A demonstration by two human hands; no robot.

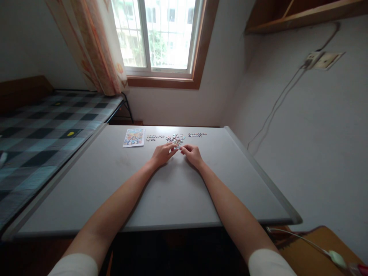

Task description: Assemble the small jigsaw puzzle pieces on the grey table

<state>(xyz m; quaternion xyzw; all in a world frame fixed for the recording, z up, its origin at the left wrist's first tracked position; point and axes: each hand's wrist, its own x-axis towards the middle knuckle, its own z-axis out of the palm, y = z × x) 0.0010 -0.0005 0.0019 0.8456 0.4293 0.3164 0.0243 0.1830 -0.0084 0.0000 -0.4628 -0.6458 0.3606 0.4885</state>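
A heap of small jigsaw puzzle pieces (176, 138) lies on the grey table, just beyond my hands. My left hand (164, 154) is at the near edge of the heap, its thumb and fingers closed around a puzzle piece that is mostly hidden. Close by on the other side, my right hand (192, 155) pinches a small puzzle piece between thumb and forefinger. The fingertips of both hands almost meet. Joined edge pieces (154, 137) lie left of the heap, and another joined strip (197, 135) lies to its right. A printed picture sheet (133, 138) rests farther left.
The table (178, 195) has a raised rim along its sides. A bed with a checked cover (63, 119) stands along the left. At the right are a wall with a socket (314, 60) and hanging cable, and a low brown surface (324, 245) holding a white plug.
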